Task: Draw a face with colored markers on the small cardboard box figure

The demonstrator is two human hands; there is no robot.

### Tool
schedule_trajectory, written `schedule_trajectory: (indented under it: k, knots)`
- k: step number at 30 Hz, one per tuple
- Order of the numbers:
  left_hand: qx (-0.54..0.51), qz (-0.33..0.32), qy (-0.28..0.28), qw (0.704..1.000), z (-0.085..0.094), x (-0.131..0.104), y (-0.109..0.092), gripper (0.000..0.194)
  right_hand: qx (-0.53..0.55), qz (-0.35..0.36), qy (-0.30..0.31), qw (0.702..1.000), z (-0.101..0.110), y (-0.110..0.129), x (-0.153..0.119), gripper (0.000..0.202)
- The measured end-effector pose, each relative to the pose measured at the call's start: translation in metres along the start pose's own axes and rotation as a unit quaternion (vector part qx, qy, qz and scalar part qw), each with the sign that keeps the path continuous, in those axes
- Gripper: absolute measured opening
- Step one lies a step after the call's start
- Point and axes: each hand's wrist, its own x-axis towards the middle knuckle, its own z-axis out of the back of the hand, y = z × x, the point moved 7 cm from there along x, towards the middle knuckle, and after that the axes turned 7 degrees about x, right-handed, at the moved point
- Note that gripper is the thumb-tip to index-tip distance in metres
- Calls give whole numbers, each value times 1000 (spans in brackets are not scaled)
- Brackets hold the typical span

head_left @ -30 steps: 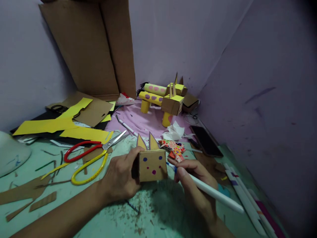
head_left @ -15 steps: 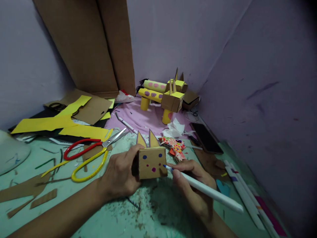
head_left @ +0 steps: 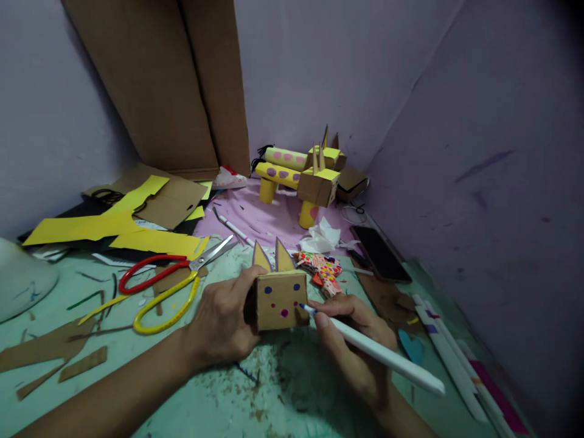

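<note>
A small cardboard box (head_left: 283, 298) with two pointed ears stands upright in front of me. Two blue dots and several pinkish-purple dots mark its front face. Around its left side my left hand (head_left: 228, 316) is closed, thumb on the top edge, other fingers partly hidden. My right hand (head_left: 358, 340) grips a white marker (head_left: 387, 356) whose blue tip is at the right edge of the face. Whether the tip touches the cardboard is hard to tell.
Red-and-yellow scissors (head_left: 194, 266) lie open at the left near yellow paper (head_left: 82, 228) and cardboard scraps (head_left: 45, 347). Yellow cardboard animals (head_left: 317, 182) stand at the back. A phone (head_left: 381, 254), a blue heart (head_left: 411, 347) and white markers (head_left: 449, 359) lie at the right.
The view has shifted very slightly. The marker's rear end has moved a little left and down, while both hands keep their holds.
</note>
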Motion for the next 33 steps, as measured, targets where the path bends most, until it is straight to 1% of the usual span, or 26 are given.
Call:
schedule_trajectory:
  k: [4, 8, 12, 16, 19, 21, 23, 25, 28, 31, 33]
  knots:
    - [-6, -1, 9, 1000, 0, -1, 0, 55, -2, -2, 8, 1000, -1, -1, -1, 10]
    - [11, 6, 14, 1000, 0, -1, 0, 55, -2, -1, -10, 1000, 0, 1, -1, 12]
    - [11, 3, 10, 1000, 0, -1, 0, 55, 0, -5, -16, 1000, 0, 0, 0, 10]
    - [11, 9, 8, 1000, 1, 0, 1, 57, -32, -5, -35, 999, 7, -3, -3, 6]
    - [7, 11, 5, 1000, 1, 1, 2, 60, -82, 35, -18, 996, 12, 2, -8, 2]
    - [14, 9, -1, 1000, 3, 1, 2, 60, -104, 79, 20, 991, 11, 9, -13, 7]
    - [14, 8, -2, 1000, 3, 2, 1, 59, -94, 98, 41, 990, 12, 15, -15, 10]
    - [8, 11, 4, 1000, 3, 2, 0, 58, -71, 83, 27, 994, 14, 17, -13, 9]
    - [0, 18, 13, 1000, 2, 2, -1, 58, -34, 17, -25, 999, 17, 10, -3, 6]
    - [4, 22, 16, 1000, 0, 2, 1, 57, 55, -63, -69, 994, 14, -6, 3, 6]
    - [13, 25, 11, 1000, -1, 1, 2, 57, 98, -104, -83, 986, 11, -18, 1, 7]
